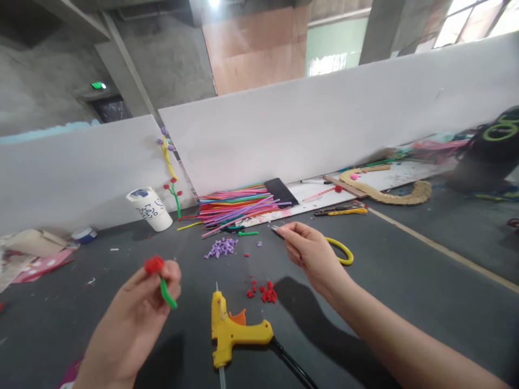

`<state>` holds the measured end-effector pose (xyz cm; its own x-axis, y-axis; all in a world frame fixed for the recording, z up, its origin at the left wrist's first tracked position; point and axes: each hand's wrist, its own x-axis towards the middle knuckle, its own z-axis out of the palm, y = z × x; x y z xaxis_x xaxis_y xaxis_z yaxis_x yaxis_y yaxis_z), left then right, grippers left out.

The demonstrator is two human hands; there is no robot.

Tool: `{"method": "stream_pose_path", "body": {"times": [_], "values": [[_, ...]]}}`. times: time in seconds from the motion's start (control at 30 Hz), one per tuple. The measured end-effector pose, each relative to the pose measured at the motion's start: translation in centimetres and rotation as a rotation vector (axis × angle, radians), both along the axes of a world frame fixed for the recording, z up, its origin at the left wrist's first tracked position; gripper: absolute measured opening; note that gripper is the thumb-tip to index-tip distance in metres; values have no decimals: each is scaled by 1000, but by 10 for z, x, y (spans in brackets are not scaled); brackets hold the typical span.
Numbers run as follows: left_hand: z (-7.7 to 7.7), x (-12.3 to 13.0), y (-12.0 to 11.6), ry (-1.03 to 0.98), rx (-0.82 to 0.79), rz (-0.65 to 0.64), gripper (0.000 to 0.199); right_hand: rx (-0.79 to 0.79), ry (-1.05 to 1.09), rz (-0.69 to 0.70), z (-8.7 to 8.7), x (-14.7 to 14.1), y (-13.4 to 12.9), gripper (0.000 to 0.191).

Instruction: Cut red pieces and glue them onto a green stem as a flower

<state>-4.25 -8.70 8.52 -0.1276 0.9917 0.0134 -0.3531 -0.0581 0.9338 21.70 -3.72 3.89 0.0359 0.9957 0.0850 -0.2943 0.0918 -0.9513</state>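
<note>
Red-topped green stem: the piece (167, 293) is sitting at the lower left of the frame in the left hand (140, 308); its long axis is slanting, the red head pointing up and slightly left, the green end down and right.
Left grip: fingers are closing around the stem, just below its red head.
Right grip: the right hand (310, 251), right of centre, is pinching a slim metallic tool (276, 229) between thumb and fingers; its tip is pointing to the upper left.
Glue gun: the yellow gun (225, 329) is lying at bottom centre on the tabletop (405, 259), nozzle pointing toward the top edge, handle extending right.
Cut pieces: red bits (268, 293) are lying above the gun's handle; purple bits (221, 247) are clustering near centre.
Writing: dark handwritten characters are marking the white cup (152, 209) at left, not reliably readable; the blue-and-white jar (84, 235) is showing nothing legible.
</note>
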Motion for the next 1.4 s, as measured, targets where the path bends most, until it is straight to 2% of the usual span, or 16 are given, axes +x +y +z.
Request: {"method": "stream_pose_path", "body": {"times": [0.03, 0.13, 0.17, 0.23, 0.27, 0.33, 0.4, 0.43, 0.6, 0.7, 0.8, 0.9, 1.0, 1.13, 1.2, 1.4], "values": [[1, -3, 6, -54, -46, 126, 9, 17, -30, -20, -2, 0, 1, 27], [-3, 4, 21, -77, -44, 125, 4, 73, -130, 34, -1, -8, -5, 14], [-6, 10, 23, -69, -59, 95, 3, 108, -194, 94, 0, -13, -10, 19], [-13, 23, 22, -51, -97, 5, 3, 222, -374, 239, 4, -24, -22, 54], [-15, 29, 20, -47, -110, -34, 4, 381, -738, 317, 5, -29, -27, 61], [-20, 37, 15, -45, -145, -101, 7, 537, -1199, 359, 4, -40, -38, 45], [-25, 40, 11, -48, -175, -145, 8, 571, -1367, 410, -3, -50, -46, 17], [-27, 39, 10, -54, -186, -157, 7, 592, -1427, 437, -7, -55, -50, 13], [-39, 32, 8, -107, -227, -179, 3, 658, -1674, 490, -32, -77, -61, 24], [-43, 30, 10, -133, -257, -178, 7, 688, -1727, 505, -36, -84, -64, 25], [-41, 26, 12, -152, -267, -143, 8, 653, -1702, 516, -30, -79, -63, 28], [-34, 19, 16, -181, -255, -85, 3, 463, -1503, 407, -19, -61, -56, 22], [-29, 11, 19, -229, -244, -27, 6, 380, -1192, 295, -10, -42, -47, 8], [-30, 13, 17, -296, -348, -45, 12, 480, -815, 157, -6, -32, -44, 12], [-32, 18, 13, -318, -415, -80, 13, 557, -738, 151, -6, -33, -47, 10], [-36, 33, 3, -354, -469, -153, 8, 798, -936, 108, -10, -37, -54, 15]]}}
